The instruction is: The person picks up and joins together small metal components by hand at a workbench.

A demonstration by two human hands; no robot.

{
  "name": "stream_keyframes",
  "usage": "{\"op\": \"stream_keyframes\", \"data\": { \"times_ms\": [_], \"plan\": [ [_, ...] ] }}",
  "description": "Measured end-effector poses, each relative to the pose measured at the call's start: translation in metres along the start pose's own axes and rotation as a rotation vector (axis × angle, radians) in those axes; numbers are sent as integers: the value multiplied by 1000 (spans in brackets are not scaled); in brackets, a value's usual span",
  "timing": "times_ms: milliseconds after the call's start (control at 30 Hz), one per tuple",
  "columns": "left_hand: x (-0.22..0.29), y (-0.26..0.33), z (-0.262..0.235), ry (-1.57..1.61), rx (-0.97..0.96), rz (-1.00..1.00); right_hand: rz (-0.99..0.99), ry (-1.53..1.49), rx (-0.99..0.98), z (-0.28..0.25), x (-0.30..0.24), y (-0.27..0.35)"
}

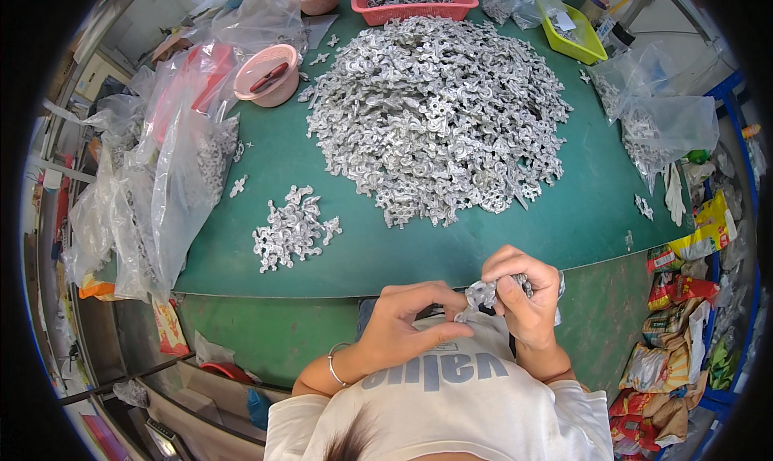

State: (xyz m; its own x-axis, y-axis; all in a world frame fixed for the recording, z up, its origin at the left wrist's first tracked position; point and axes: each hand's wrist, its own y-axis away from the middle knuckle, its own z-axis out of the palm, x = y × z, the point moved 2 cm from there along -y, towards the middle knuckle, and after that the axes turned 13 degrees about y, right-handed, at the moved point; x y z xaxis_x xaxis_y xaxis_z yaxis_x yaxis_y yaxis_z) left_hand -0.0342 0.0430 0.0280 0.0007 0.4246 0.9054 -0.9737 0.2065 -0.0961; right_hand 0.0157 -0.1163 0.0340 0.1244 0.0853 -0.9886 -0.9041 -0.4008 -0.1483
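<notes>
In front of my chest, just off the table's near edge, my right hand [522,296] is closed around several small silvery metal castings. One lobed casting [481,295] sticks out from its fingers toward the left. My left hand [412,322], with a bracelet at its wrist, meets the end of that casting with its thumb and fingertips in a pinch. A large pile of similar castings [439,115] covers the middle of the green table [362,260]. Nearer and to the left lies a smaller heap of castings [294,229].
A pink bowl [270,90] holding a red-handled tool stands left of the pile. Behind are a red basket [415,12] and a yellow-green basket [573,36]. Plastic bags of castings [173,171] crowd the left edge; another bag [648,127] and a white glove [674,195] are right.
</notes>
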Motion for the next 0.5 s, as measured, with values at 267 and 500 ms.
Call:
{"op": "stream_keyframes", "data": {
  "times_ms": [267,500],
  "plan": [
    [-2,0,-1,24,-14,73,40,-43,-22,3,-1,0],
    [-1,-1,0,49,-22,71,117,-152,-28,5,6,2]
  ]
}}
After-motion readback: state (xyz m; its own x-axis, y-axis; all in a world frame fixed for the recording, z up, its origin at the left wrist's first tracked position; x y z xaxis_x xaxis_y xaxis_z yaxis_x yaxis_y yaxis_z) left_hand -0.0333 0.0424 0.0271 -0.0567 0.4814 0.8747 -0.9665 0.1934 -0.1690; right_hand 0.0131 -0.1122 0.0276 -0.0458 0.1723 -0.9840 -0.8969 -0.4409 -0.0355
